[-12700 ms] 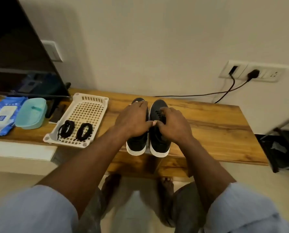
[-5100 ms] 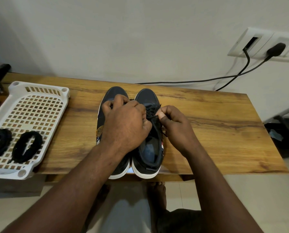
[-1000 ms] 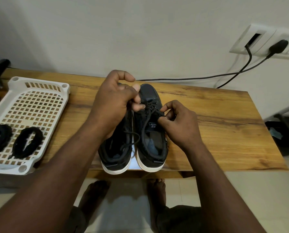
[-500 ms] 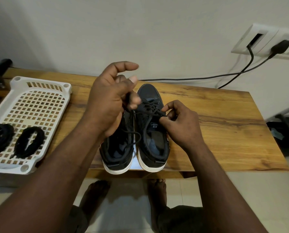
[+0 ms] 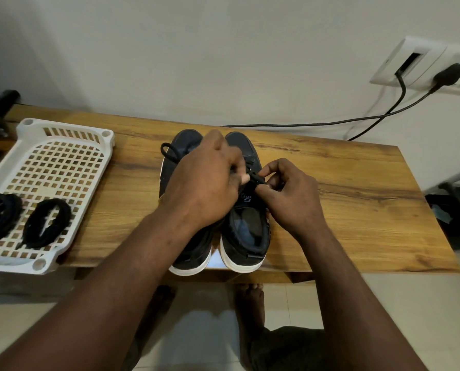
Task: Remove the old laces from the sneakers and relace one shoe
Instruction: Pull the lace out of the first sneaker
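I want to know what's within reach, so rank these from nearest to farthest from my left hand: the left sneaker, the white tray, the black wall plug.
1. Left sneaker, directly under the left hand.
2. White tray, off to its left.
3. Black wall plug, far right and high up.

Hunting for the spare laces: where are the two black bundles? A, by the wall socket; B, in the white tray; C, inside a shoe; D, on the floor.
B: both bundles lie in the tray, left of the shoes.
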{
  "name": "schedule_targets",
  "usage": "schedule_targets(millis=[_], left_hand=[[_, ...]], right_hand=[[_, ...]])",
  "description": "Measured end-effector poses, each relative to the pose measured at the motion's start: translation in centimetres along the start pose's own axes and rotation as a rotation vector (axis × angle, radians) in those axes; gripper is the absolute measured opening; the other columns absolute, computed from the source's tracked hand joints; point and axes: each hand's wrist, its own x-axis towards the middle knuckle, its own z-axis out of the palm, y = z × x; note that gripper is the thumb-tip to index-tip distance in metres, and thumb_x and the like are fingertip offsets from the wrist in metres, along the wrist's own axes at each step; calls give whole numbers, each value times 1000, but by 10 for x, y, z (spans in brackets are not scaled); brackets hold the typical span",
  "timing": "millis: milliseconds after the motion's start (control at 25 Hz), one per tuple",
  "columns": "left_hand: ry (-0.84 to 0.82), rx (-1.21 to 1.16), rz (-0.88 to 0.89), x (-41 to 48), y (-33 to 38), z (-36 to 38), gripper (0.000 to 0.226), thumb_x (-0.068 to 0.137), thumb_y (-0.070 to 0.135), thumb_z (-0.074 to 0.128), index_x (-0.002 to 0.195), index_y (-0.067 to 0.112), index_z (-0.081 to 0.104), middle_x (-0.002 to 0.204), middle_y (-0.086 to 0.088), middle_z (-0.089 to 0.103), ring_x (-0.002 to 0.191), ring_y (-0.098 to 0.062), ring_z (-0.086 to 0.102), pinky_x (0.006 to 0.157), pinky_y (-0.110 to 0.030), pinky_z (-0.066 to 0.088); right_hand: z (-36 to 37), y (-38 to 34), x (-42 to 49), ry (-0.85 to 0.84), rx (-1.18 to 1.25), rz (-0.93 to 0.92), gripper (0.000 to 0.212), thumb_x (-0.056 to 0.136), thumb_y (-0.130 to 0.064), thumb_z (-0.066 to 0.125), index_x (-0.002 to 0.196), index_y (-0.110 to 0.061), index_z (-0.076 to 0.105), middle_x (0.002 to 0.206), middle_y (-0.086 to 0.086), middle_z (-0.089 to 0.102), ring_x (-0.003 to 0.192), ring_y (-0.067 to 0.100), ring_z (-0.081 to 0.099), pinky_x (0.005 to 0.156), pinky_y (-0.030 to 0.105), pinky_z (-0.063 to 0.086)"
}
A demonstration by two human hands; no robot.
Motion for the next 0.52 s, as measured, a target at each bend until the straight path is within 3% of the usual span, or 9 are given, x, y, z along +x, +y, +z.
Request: schedule_targets(millis=[80,120,200,240,280,360,440,520], left_hand=[[124,-264,-60,4,-4,3,8,99,22,66,93,23,61,109,6,53,93,-10,55,76,-24,40],[179,-535,-130,7,-4,4,11,102,18,61,93,22,58,109,3,62,94,-14,62,79,-27,45],[230,-1081,-298,9,3,-3,15,108,11,53,95,18,54,98,-5,75,85,-22,71,72,-32,53],[253,-1179,-341,10,2,-5,15,108,9,52,97,18,53,89,-4,76,79,-23,71,68,-32,54],[301,-1096,-356,11,-1,-6,13,107,7,52,100,19,53,82,-2,75,75,-21,70,67,-33,54],[338,-615,-273,11,-16,-6,18,99,9,58,105,26,59,85,5,75,82,-14,71,76,-36,57],[189,-176,-110,7,-20,-6,21,92,18,66,107,33,69,96,10,73,92,-14,68,86,-39,56],[26,83,-63,2,-13,-4,22,93,31,67,114,35,71,112,9,72,108,-21,63,96,-42,50]], right_hand=[[-1,0,0,-3,13,3,21,82,-22,74,98,-31,66,75,1,69,71,21,70,70,54,61],[-1,0,0,-4,14,2,20,82,-22,74,98,-31,66,76,2,69,71,21,70,70,54,61],[-1,0,0,-3,14,-2,20,82,-21,74,98,-30,66,75,2,69,71,22,70,70,54,60],[0,-1,0,-2,15,-4,19,82,-21,74,98,-30,66,75,3,69,71,22,69,70,54,60],[0,0,0,-1,14,-7,19,83,-21,74,98,-30,66,75,3,69,71,22,69,71,54,60],[0,0,0,-3,15,-10,19,83,-22,74,99,-30,67,75,2,69,71,19,69,71,53,60],[0,0,-1,-7,9,-31,21,84,-24,74,103,-31,66,76,-1,68,71,13,68,72,49,61],[0,-1,-2,-5,-28,-77,27,87,-28,77,110,-33,66,78,-5,67,70,8,66,69,41,61]])
